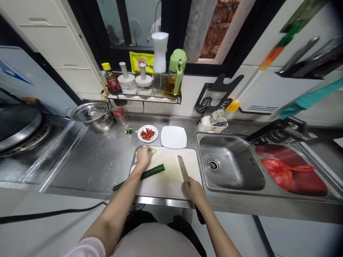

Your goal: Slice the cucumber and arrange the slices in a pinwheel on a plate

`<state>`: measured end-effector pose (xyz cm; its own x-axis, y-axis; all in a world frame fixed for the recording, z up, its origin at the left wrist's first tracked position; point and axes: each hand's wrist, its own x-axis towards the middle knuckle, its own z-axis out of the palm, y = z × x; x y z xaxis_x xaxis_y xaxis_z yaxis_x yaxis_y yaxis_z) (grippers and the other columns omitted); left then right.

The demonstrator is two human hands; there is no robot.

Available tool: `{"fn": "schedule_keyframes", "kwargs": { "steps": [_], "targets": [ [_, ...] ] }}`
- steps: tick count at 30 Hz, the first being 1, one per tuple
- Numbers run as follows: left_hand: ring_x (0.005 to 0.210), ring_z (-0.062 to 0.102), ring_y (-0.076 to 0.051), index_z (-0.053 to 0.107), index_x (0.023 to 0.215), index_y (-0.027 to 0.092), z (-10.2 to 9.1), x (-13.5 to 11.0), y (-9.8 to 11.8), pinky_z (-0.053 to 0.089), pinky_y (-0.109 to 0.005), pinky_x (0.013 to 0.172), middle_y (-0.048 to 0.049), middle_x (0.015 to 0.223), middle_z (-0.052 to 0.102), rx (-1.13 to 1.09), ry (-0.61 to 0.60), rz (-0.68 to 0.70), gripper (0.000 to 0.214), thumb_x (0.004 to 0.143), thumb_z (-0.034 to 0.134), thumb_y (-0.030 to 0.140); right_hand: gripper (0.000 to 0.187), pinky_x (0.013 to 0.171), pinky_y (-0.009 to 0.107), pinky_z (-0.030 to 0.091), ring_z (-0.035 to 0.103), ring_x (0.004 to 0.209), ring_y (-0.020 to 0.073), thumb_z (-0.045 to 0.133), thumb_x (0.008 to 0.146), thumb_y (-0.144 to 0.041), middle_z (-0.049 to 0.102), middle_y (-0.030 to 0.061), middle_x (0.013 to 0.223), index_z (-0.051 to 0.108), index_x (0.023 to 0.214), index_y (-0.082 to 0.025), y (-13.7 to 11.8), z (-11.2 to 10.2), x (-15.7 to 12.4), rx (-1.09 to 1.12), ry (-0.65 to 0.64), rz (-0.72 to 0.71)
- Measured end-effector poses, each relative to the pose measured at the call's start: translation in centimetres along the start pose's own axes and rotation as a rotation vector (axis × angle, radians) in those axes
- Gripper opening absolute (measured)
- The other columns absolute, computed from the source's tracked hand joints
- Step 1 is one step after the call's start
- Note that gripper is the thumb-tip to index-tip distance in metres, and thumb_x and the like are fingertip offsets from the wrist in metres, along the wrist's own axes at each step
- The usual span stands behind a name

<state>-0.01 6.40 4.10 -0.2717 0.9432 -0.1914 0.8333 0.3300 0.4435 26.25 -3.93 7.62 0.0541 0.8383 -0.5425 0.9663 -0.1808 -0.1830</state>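
A white cutting board [158, 191] lies on the steel counter in front of me. My left hand [144, 157] is over its upper left corner, fingers closed on a pale green cucumber slice [153, 151]. Under my left forearm, a dark green cucumber [153, 172] lies slantwise, one end past the board's left edge and the cut end toward the middle. On the right side, my right hand [193, 190] grips a knife [182, 167], its blade pointing away from me, apart from the cucumber. The black handle end shows below my wrist.
Behind the board stand a plate of chopped red pieces [147, 134] and a white square plate [174, 137]. Cucumber scraps [129, 131] lie left of them. A lidded pot [93, 116] stands back left; the sink [232, 162] is at right, with a red plastic bag [278, 173] in its second basin.
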Motion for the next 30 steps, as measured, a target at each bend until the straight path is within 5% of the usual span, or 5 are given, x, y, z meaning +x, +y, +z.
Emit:
{"fn": "schedule_keyframes", "kwargs": {
  "steps": [4, 12, 18, 30],
  "targets": [
    [0.092, 0.060, -0.020, 0.065, 0.094, 0.024, 0.1, -2.2, 0.0, 0.040, -0.032, 0.082, -0.0023, 0.092, 0.069, -0.133, 0.091, -0.015, 0.014, 0.083, 0.059, 0.031, 0.034, 0.068, 0.028, 0.038, 0.064, 0.093, 0.0228, 0.033, 0.091, -0.025, 0.069, 0.0137, 0.102, 0.060, 0.111, -0.016, -0.2, -0.2, 0.0, -0.004, -0.009, -0.009],
    [0.096, 0.059, -0.019, 0.070, 0.097, 0.024, 2.8, -8.3, -0.9, 0.045, -0.034, 0.089, -0.0051, 0.098, 0.068, -0.211, 0.146, 0.485, 0.020, 0.090, 0.052, 0.031, 0.032, 0.069, 0.029, 0.039, 0.064, 0.094, 0.0243, 0.034, 0.090, -0.023, 0.069, 0.0151, 0.103, 0.060, 0.108, -0.016, -0.7, -0.6, -0.4, -0.029, -0.008, 0.000],
    [0.098, 0.060, -0.018, 0.071, 0.102, 0.025, 4.0, -8.6, -1.8, 0.049, -0.035, 0.089, -0.0063, 0.102, 0.068, -0.226, 0.134, 0.678, 0.022, 0.091, 0.053, 0.031, 0.031, 0.069, 0.029, 0.039, 0.064, 0.096, 0.0242, 0.034, 0.091, -0.022, 0.068, 0.0146, 0.105, 0.059, 0.107, -0.016, -1.1, -0.8, -0.6, -0.041, -0.026, 0.007],
    [0.098, 0.060, -0.018, 0.072, 0.104, 0.026, 4.6, -8.5, -2.2, 0.051, -0.034, 0.089, -0.0060, 0.103, 0.068, -0.207, 0.180, 0.713, 0.024, 0.093, 0.050, 0.029, 0.028, 0.069, 0.027, 0.038, 0.064, 0.087, 0.0213, 0.034, 0.093, -0.024, 0.069, 0.0113, 0.097, 0.057, 0.107, -0.018, -4.3, 0.0, -2.0, -0.006, 0.008, -0.154]
  ]
}}
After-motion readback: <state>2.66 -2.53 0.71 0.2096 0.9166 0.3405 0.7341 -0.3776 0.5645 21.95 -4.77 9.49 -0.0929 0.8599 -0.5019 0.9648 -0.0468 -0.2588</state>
